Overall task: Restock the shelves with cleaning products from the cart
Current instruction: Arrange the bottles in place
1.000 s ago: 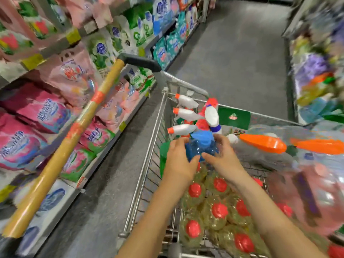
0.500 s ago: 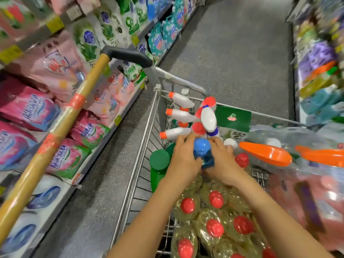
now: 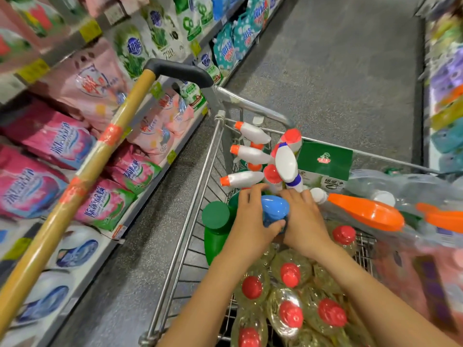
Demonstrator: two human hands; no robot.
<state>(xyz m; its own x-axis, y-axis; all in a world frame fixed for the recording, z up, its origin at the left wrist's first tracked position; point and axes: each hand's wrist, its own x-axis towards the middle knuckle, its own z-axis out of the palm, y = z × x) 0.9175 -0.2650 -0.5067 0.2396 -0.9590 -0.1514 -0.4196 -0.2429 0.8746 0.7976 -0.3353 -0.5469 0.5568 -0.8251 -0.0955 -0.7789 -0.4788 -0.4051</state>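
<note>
Inside the wire cart (image 3: 200, 186) both my hands close around a blue-capped bottle (image 3: 274, 209). My left hand (image 3: 253, 221) wraps its left side, thumb curled under the cap. My right hand (image 3: 304, 221) grips it from the right. The bottle's body is mostly hidden by my hands. Around it lie white spray bottles with orange tips (image 3: 250, 155), a green bottle (image 3: 216, 229) and several yellow bottles with red caps (image 3: 290, 275). The shelves on the left (image 3: 100, 136) hold pink and green detergent bags.
A broom handle (image 3: 82, 176) leans diagonally across the left shelves, its black grip above the cart's corner. Orange-nozzled bottles in clear wrap (image 3: 365, 211) lie at the cart's right. A green carton (image 3: 324, 160) stands at the cart's far end. Grey aisle floor (image 3: 325, 71) stretches ahead.
Both hands have closed more tightly round the blue-capped bottle and drawn it slightly nearer. The view has tilted down and shifted toward the cart.
</note>
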